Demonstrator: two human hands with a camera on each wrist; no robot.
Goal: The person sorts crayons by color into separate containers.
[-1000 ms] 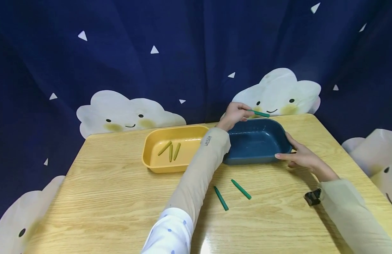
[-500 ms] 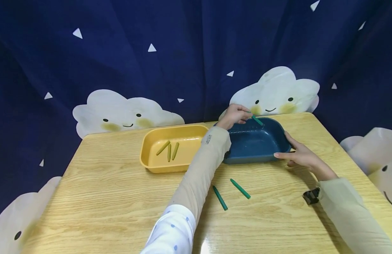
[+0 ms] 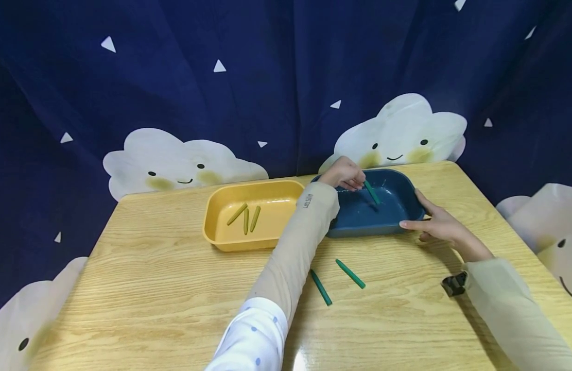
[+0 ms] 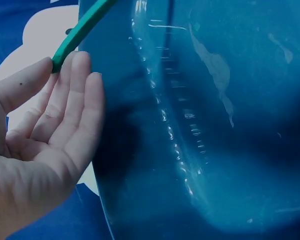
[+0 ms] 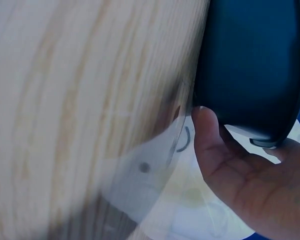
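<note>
My left hand (image 3: 346, 173) pinches a green crayon (image 3: 371, 191) by one end, its other end angled down inside the dark blue bin (image 3: 332, 230). In the left wrist view, the crayon (image 4: 82, 32) sits between thumb and fingertips, beside the bin's wall. My right hand (image 3: 445, 226) holds the bin's right end, thumb on the near side and fingers round the corner. The right wrist view has that thumb (image 5: 207, 130) against the bin's outer wall. Two more green crayons (image 3: 350, 273) lie on the table in front of the bin.
A yellow bin (image 3: 211, 226) stands left of the blue one, with three olive-yellow crayons (image 3: 246, 221) in it. My left forearm crosses in front of its right end. Behind the wooden table (image 3: 151, 288) hangs a dark blue curtain (image 3: 248, 62) with clouds.
The left hand has tilted and lowered the green crayon from above the far rim down into the blue bin. My right hand stays on the bin's right end.
</note>
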